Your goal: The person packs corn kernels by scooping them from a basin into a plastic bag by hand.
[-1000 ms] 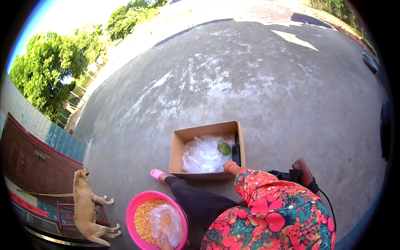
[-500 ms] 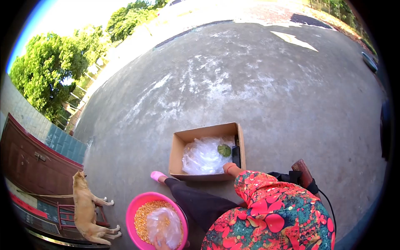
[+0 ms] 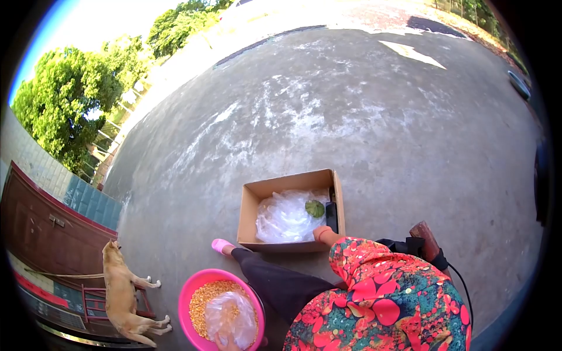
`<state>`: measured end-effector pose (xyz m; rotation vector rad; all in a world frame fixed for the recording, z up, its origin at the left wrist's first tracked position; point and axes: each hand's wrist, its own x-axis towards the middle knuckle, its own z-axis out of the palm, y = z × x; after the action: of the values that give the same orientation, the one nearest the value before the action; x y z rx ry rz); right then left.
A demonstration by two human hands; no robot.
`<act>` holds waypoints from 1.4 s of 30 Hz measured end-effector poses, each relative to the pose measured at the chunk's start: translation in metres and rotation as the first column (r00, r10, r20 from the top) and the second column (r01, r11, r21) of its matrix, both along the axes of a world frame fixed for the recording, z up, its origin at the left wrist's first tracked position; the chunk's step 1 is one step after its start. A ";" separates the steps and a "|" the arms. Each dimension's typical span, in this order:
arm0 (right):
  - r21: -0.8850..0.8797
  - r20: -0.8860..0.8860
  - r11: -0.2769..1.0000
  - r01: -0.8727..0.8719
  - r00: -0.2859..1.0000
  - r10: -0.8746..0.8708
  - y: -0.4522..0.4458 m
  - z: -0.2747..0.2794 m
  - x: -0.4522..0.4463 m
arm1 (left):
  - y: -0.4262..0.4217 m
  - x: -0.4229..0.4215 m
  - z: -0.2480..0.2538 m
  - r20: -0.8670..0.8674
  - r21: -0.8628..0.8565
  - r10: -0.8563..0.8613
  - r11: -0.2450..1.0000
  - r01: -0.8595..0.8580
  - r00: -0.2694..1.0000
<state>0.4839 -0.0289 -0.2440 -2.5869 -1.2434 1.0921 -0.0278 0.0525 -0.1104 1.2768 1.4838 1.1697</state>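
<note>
A pink basin (image 3: 185, 305) of yellow corn kernels (image 3: 205, 298) stands by my legs at the bottom. On the corn lies a clear plastic bag (image 3: 229, 313) with some kernels showing through. My left hand (image 3: 227, 342) is at the bag's near side, its fingers bent against the plastic; the bottom edge cuts it off. Over the near rim of an open cardboard box (image 3: 249, 210) reaches my right hand (image 3: 322, 234), its fingers curled and mostly hidden. Crumpled clear plastic (image 3: 285, 216), a round green object (image 3: 315, 209) and a dark item (image 3: 332, 216) lie inside the box.
A tan dog (image 3: 119, 289) lies at the left by a brown door (image 3: 52, 216) and a red metal rack (image 3: 93, 301). My pink shoe (image 3: 220, 244) is between basin and box. A wooden piece (image 3: 424, 240) with black straps is at my right, on grey concrete (image 3: 398, 175).
My left hand has shifted slightly on the plastic bag. The view has tilted a little; my right hand, the box and the dog look otherwise the same.
</note>
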 end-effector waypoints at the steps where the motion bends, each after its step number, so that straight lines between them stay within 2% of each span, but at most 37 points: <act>1: -0.006 -0.008 1.000 0.009 1.000 -0.009 0.000 0.001 0.002 | 0.005 -0.007 -0.009 -0.031 0.025 -0.028 0.999 0.028 0.999; 2: -0.010 -0.015 1.000 0.016 1.000 -0.016 0.001 0.005 0.002 | 0.009 -0.011 -0.013 -0.061 0.051 -0.051 0.997 0.055 0.997; 5: -0.007 0.029 0.999 -0.037 0.999 0.037 0.013 -0.047 0.011 | -0.008 0.026 0.027 -0.034 0.015 0.052 0.999 -0.052 0.998; 6: 0.008 0.007 0.999 -0.035 0.999 0.035 0.014 -0.044 0.012 | 0.004 0.010 0.010 -0.127 0.075 0.035 0.997 -0.026 0.991; 7: -0.066 0.004 0.992 -0.112 0.994 0.113 0.020 -0.054 0.016 | 0.019 -0.011 -0.006 -0.225 0.131 0.029 0.991 0.001 0.974; 8: -0.022 0.011 0.991 -0.134 0.991 0.135 0.023 -0.048 0.015 | 0.017 -0.014 0.002 -0.202 0.136 0.046 0.991 -0.018 0.978; 9: 0.069 0.089 0.993 -0.094 0.992 0.088 0.033 -0.067 0.015 | 0.022 0.001 0.014 -0.172 0.140 0.060 0.989 -0.036 0.983; 10: 0.129 0.027 0.989 -0.076 0.997 0.073 0.041 -0.067 0.016 | 0.024 -0.001 0.018 -0.189 0.157 0.040 0.988 -0.010 0.981; 12: 0.332 -0.069 0.942 0.051 0.997 -0.030 0.054 -0.013 -0.001 | 0.027 -0.001 0.026 -0.312 0.181 0.051 0.983 0.006 0.949; 13: 0.431 -0.102 0.899 0.082 0.994 -0.041 0.067 0.007 -0.008 | 0.030 0.001 0.030 -0.298 0.195 0.064 0.981 -0.004 0.952; 14: 0.532 -0.105 0.845 0.062 0.994 -0.007 0.081 0.022 -0.014 | 0.030 0.003 0.035 -0.224 0.185 0.062 0.983 -0.020 0.973; 16: 0.666 -0.134 0.743 0.073 0.991 0.023 0.106 0.069 -0.037 | 0.035 -0.002 0.038 -0.320 0.251 0.082 0.968 0.000 0.944; 18: 0.817 -0.238 0.565 0.117 0.960 0.146 0.123 0.122 -0.070 | 0.035 0.001 0.050 -0.307 0.298 0.124 0.954 -0.028 0.944; 19: 0.827 -0.290 0.549 0.121 0.929 0.232 0.126 0.152 -0.089 | 0.035 0.001 0.056 -0.311 0.292 0.138 0.955 -0.043 0.940; 20: 0.834 -0.338 0.536 0.130 0.888 0.311 0.128 0.181 -0.109 | 0.035 0.000 0.061 -0.335 0.316 0.155 0.948 -0.044 0.929; 22: 0.816 -0.394 0.576 0.043 0.772 0.499 0.127 0.224 -0.150 | 0.034 -0.004 0.068 -0.360 0.334 0.175 0.941 -0.048 0.917; 25: 0.868 -0.125 0.414 -0.275 0.687 0.716 0.141 0.216 -0.199 | 0.033 -0.012 0.066 -0.393 0.376 0.215 0.925 -0.057 0.894; 27: 0.836 0.068 0.303 -0.459 0.633 0.771 0.153 0.192 -0.228 | 0.030 -0.016 0.063 -0.359 0.348 0.097 0.937 0.037 0.928; 28: 0.712 0.111 0.373 -0.594 0.621 0.776 0.159 0.179 -0.241 | 0.030 -0.018 0.060 -0.357 0.345 0.099 0.938 0.033 0.929; 30: 0.603 0.280 0.371 -0.706 0.623 0.731 0.164 0.154 -0.263 | 0.028 -0.018 0.055 -0.356 0.322 0.049 0.944 0.073 0.933; 31: 0.597 0.276 0.374 -0.710 0.619 0.735 0.161 0.147 -0.271 | 0.026 -0.017 0.056 -0.353 0.314 0.049 0.947 0.069 0.934; 33: 0.426 0.289 0.482 -0.766 0.620 0.730 0.156 0.135 -0.286 | 0.023 -0.011 0.062 -0.318 0.291 0.019 0.953 0.079 0.948; 37: 0.387 0.301 0.416 -0.823 0.539 0.787 0.156 0.116 -0.288 | 0.021 -0.003 0.069 -0.402 0.340 0.031 0.933 0.118 0.915; 39: 0.390 0.224 0.433 -0.813 0.540 0.811 0.164 0.111 -0.283 | 0.018 0.002 0.075 -0.371 0.330 0.028 0.938 0.104 0.928; 42: 0.356 0.291 0.484 -0.799 0.587 0.755 0.165 0.115 -0.286 | 0.020 0.001 0.075 -0.323 0.324 0.054 0.944 0.056 0.945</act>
<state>0.1982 0.1359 -0.1288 -1.6794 -2.4806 0.5746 -0.0268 0.0724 -0.0351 1.7720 1.5626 1.2894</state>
